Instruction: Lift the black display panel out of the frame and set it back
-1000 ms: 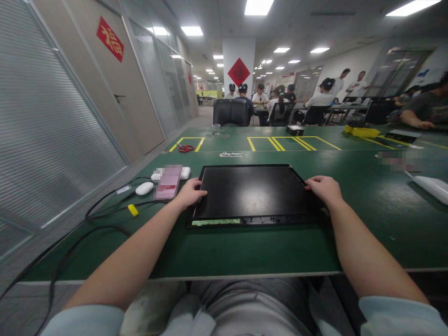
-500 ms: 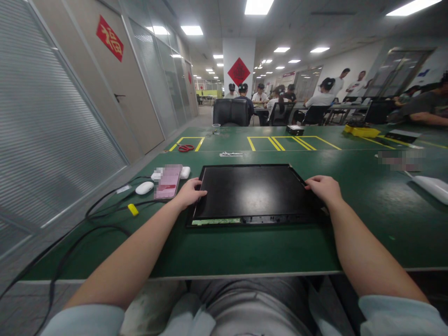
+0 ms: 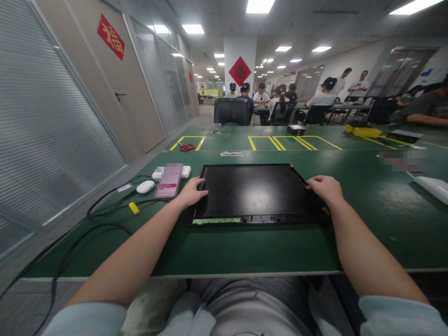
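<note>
A green table point(image 3: 245, 254) spreads beneath my hands, a black screen panel point(image 3: 252, 191) lying flat on it between them. My left hand point(image 3: 192, 192), half curled with thumb and forefinger slightly parted, clasps the panel's left edge; my right hand point(image 3: 325, 187), fingers bent close to the thumb, pinches the right edge. Just left of my left hand rests a phone point(image 3: 170, 180); beyond that hand, red-handled scissors point(image 3: 186, 147); farther left, a small yellow piece point(image 3: 133, 208).
</note>
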{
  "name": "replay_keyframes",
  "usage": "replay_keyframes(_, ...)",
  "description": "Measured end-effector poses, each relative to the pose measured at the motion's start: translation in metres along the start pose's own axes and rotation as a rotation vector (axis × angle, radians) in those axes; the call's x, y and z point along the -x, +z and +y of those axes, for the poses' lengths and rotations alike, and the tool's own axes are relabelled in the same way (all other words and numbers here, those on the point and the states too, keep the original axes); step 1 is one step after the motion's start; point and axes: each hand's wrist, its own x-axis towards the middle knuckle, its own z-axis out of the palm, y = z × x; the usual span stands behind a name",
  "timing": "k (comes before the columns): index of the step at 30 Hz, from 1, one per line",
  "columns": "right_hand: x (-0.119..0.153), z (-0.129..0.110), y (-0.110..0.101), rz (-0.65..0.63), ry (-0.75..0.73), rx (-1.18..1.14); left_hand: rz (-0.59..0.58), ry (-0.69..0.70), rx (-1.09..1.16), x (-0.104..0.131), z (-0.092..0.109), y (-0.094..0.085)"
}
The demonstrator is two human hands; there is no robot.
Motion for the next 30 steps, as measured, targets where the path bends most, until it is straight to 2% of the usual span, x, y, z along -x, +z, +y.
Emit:
replay_keyframes(7,0.0022,-0.0034,-0.0024,-0.011,0.009,0.004,0.016,-0.002,0.031,0.0020,0.0029,-0.0008)
replay_keyframes(15,0.0042,-0.0056,-0.0034,-0.011,0.027,-0.052,0.019,-0.171,0.243,0.0041,0.0063,-0.0026)
replay_keyframes(22,-0.0006,0.0009,0.0007,0.001,0.012,-0.114,0.037,-0.164,0.241,0.0060,0.0090,-0.0040)
replay_keyframes(30,-0.0027,0.0029,0.0021,0.008,0.017,-0.113,-0.014,-0.123,0.256,0.0035,0.0043,-0.0017)
